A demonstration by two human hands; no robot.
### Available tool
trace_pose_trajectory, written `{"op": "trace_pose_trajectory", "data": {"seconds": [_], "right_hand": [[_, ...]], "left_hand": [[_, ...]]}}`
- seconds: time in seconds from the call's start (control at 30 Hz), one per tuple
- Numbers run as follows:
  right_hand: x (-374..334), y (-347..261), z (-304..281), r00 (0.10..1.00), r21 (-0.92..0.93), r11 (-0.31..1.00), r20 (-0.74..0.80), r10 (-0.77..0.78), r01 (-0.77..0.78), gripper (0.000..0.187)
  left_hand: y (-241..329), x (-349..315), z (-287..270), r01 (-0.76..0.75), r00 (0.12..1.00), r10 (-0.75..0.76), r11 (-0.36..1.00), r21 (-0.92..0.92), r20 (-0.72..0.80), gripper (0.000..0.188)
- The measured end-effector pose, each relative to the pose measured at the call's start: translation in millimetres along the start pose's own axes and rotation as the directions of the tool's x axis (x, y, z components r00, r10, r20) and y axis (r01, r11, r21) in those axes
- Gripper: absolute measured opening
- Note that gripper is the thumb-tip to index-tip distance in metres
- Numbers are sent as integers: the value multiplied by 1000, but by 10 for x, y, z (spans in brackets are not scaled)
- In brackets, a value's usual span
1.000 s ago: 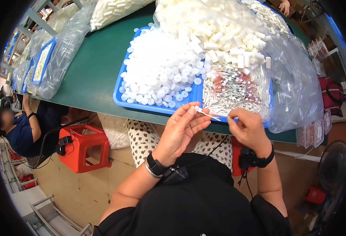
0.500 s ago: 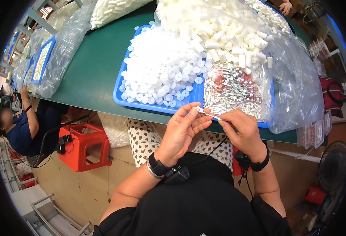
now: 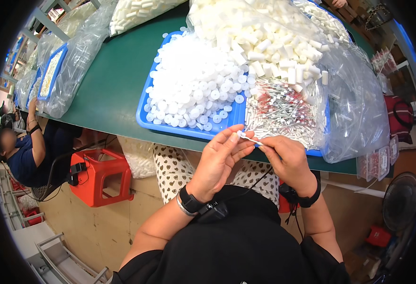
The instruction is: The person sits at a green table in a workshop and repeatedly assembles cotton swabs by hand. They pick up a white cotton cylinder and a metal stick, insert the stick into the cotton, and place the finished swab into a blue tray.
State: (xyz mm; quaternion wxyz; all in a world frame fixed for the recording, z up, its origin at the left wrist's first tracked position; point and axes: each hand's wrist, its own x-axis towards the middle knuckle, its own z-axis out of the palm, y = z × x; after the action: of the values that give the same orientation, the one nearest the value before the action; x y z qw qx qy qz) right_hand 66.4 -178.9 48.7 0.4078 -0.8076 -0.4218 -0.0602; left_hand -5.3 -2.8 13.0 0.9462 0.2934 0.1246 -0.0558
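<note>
By the near edge of the green counter, held a thin white pin-like piece pinched in the grips of left hand and right hand, presumably steadying both ends, with a blue tray of translucent discs just ahead for easy reach, judging by placement.

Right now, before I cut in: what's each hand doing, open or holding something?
Left hand: closed, thumb and forefinger pinching a thin white stick.
Right hand: closed, fingertips pinched at that stick's other end.
</note>
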Motion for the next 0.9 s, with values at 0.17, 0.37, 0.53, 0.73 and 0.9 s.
{"op": "trace_pose_trajectory", "data": {"seconds": [0.17, 0.37, 0.53, 0.73, 0.9], "right_hand": [[-1, -52, -15, 763, 550, 534, 395, 512, -642, 18], [17, -83, 19, 721, 550, 476, 424, 549, -686, 22], [232, 149, -299, 911, 92, 908, 100, 400, -408, 13], [272, 1108, -874, 961, -612, 749, -72, 266, -253, 16], [208, 1239, -898, 923, -506, 783, -81, 375, -362, 18]], "left_hand": [[-53, -4, 62, 10, 993, -20, 996, 87, 112, 49], [-47, -13, 60, 13, 998, -25, 980, 199, 58, 41], [-11, 10, 14, 13, 1000, -10, 992, 129, -29, 38], [24, 6, -27, 98, 994, -97, 995, 10, -45, 41], [30, 0, -30, 86, 996, -84, 992, 87, -29, 42]]}}
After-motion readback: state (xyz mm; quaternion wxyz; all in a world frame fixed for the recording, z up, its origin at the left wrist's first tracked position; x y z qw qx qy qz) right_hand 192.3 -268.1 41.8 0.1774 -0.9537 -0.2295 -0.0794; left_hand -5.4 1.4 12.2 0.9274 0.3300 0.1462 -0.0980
